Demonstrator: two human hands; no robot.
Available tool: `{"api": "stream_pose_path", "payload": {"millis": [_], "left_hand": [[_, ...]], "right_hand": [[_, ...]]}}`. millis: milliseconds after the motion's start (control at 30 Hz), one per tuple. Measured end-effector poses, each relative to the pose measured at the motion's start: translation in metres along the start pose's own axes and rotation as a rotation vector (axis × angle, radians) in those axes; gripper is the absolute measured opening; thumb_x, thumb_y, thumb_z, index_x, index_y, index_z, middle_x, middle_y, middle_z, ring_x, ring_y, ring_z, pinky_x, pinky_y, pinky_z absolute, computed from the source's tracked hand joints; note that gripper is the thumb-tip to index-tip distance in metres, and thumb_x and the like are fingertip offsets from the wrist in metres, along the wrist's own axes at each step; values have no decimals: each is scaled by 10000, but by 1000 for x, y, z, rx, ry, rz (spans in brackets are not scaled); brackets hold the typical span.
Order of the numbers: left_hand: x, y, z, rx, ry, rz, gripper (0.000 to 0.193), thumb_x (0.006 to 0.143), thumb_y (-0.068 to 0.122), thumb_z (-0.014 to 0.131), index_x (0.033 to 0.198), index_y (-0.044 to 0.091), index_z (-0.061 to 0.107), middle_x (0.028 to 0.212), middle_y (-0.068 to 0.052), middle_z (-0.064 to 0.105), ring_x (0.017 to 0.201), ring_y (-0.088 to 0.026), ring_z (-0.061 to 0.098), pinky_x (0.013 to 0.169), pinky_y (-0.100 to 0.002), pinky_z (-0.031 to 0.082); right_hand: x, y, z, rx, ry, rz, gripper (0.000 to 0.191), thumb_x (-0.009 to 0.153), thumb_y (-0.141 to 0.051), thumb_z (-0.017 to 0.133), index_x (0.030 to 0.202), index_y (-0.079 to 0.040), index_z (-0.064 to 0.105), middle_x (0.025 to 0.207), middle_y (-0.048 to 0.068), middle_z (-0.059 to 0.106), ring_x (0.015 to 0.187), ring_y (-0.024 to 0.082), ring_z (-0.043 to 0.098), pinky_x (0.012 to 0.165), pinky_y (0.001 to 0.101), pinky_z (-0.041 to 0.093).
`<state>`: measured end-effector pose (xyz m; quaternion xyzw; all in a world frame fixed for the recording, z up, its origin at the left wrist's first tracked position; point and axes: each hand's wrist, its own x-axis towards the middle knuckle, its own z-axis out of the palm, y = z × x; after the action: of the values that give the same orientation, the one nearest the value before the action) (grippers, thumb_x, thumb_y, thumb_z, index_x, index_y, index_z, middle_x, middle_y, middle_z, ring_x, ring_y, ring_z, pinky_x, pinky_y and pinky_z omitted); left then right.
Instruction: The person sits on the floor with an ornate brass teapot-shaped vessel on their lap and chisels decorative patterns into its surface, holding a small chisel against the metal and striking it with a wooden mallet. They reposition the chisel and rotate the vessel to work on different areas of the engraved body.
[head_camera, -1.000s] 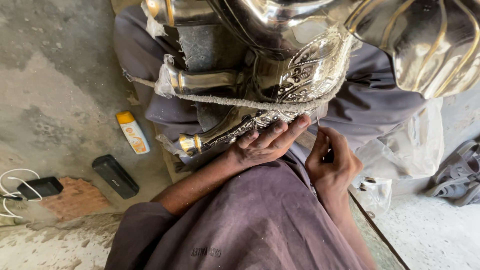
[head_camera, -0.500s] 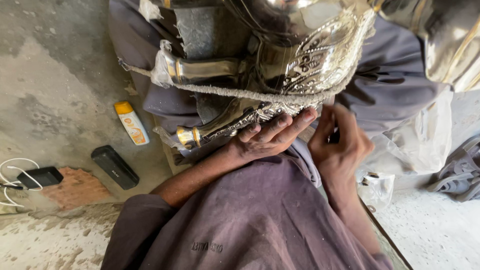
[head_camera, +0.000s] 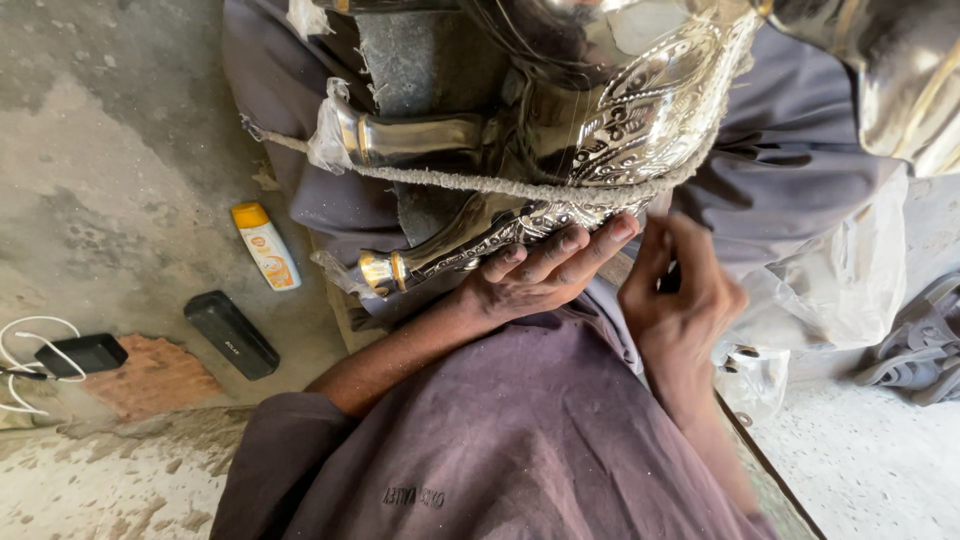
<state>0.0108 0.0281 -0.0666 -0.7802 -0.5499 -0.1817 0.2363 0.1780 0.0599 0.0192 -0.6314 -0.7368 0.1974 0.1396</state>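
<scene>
A large shiny silver metal piece (head_camera: 640, 110) with engraved floral patterns fills the top of the view. A rough cord (head_camera: 480, 183) is wound around it. My left hand (head_camera: 545, 270) presses from below against its ornate lower edge and a slim engraved leg (head_camera: 440, 250), fingers stretched along the metal. Just to the right, my right hand (head_camera: 680, 300) is curled around a small dark tool that is mostly hidden in the fingers, close to the same edge. My purple-grey clothing (head_camera: 500, 440) lies under both arms.
On the concrete floor at left lie a white tube with a yellow cap (head_camera: 265, 245), a black rectangular case (head_camera: 230, 333), a black charger with white cable (head_camera: 80, 353) and a red brick (head_camera: 150, 378). Clear plastic sheet (head_camera: 840, 280) and grey cloth (head_camera: 920, 345) sit at right.
My right hand has risen and turned up toward the metal's lower edge, closing more tightly around the tool. My left hand stays on the engraved edge. The view has shifted slightly.
</scene>
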Motion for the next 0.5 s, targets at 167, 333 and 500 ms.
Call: {"api": "stream_pose_path", "payload": {"millis": [167, 333, 500], "left_hand": [[6, -1, 0, -5, -3, -1, 512, 1198, 404, 366, 1602, 97, 434, 1746, -86, 218, 1642, -327, 137, 1310, -585, -24], [9, 0, 0, 2, -4, -21, 547, 1223, 435, 352, 1650, 97, 399, 1791, -103, 186, 1647, -334, 118, 1314, -585, -45], [9, 4, 3, -14, -25, -20, 561, 1203, 410, 365, 1656, 80, 376, 1744, -100, 146, 1650, -341, 93, 1316, -611, -53]], "right_hand": [[0, -6, -4, -17, 33, -64, 64, 1065, 51, 682, 1079, -12, 679, 753, 57, 680, 552, 70, 578, 479, 249, 418], [0, 3, 0, -16, 45, -75, 51, 1099, 41, 676, 1107, -9, 672, 793, 54, 698, 564, 52, 578, 489, 230, 427], [-1, 1, -1, -34, 70, -114, 79, 1082, 25, 692, 1146, -12, 665, 819, 57, 680, 569, 44, 584, 477, 231, 426]]}}
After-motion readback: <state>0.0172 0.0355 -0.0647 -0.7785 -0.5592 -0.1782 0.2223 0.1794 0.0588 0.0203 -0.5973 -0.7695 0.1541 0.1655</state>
